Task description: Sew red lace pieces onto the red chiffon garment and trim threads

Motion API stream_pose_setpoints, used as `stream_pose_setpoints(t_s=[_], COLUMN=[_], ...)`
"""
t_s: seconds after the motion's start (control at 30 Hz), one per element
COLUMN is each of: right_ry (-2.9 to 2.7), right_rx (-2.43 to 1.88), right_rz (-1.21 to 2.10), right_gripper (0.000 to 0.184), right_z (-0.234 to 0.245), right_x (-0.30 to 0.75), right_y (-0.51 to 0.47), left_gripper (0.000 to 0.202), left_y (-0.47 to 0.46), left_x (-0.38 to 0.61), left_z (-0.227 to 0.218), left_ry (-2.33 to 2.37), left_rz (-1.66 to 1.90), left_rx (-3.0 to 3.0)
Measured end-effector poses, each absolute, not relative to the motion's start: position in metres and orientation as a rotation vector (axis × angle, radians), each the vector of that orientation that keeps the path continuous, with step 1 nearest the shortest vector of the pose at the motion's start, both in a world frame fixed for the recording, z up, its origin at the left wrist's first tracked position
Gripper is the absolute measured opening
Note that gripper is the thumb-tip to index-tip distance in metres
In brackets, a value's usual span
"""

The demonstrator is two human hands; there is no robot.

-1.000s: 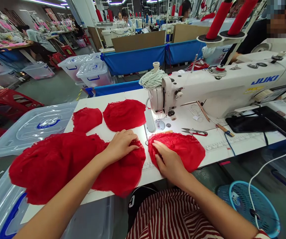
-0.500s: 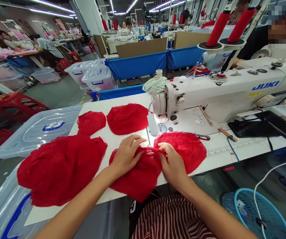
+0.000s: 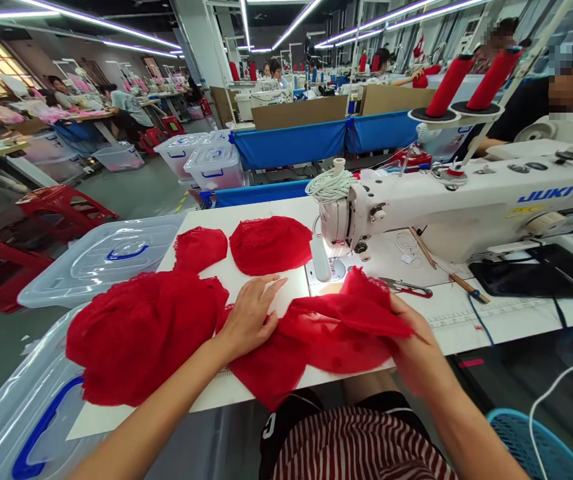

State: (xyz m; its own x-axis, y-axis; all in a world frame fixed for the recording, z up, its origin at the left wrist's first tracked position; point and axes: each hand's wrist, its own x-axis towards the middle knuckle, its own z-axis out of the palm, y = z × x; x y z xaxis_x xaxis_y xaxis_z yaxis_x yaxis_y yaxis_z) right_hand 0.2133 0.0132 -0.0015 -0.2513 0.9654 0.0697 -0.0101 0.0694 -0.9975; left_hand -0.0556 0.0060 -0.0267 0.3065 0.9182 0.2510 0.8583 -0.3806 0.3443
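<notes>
My left hand (image 3: 250, 319) lies on a piece of red fabric (image 3: 276, 367) at the front of the table, fingers stretched forward and thumb apart. On the right, my right hand (image 3: 419, 350) grips the edge of a red lace-trimmed fabric piece (image 3: 346, 320), which is folded over and lifted in part off the tabletop. Its fingertips are partly hidden by the cloth. Just behind this cloth stands the needle end of a white sewing machine (image 3: 346, 220). A bunched heap of red fabric (image 3: 141, 340) sits left of my left hand.
Two more red pieces, a small one (image 3: 200, 249) and a larger one (image 3: 270, 245), lie farther back. Thread snips (image 3: 406, 287) and a wooden-handled tool (image 3: 469, 288) rest right of the needle. Clear plastic boxes (image 3: 101, 257) flank the table's left; a blue basket (image 3: 531, 440) stands lower right.
My right hand has moved right, pulling the lace-edged cloth up and over. My left hand has stayed about in place, its fingers no longer at the fabric's edge. The view has shifted slightly.
</notes>
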Motion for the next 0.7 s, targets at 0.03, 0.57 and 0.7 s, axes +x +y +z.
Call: stream_pose_setpoints(t_s=[0.03,0.57,0.7], right_ry=[-1.354,-1.094,-1.083], right_rx=[-0.969,-0.376,-0.417], right_rz=[1.483,2.224,2.338], right_gripper=[0.026,0.03,0.03], right_z=[0.008,0.03,0.018], right_x=[0.216,0.101,0.061], right_y=[0.007,-0.031,-0.021], left_gripper=[0.062,0.025,0.039], left_y=[-0.001,-0.09,-0.085], left_x=[-0.052,-0.095,-0.154], left_z=[-0.017,0.085,0.123], left_ry=[1.577,1.342,1.862], left_rz=[0.659,0.759,0.668], left_rx=[2.35,1.532,1.363])
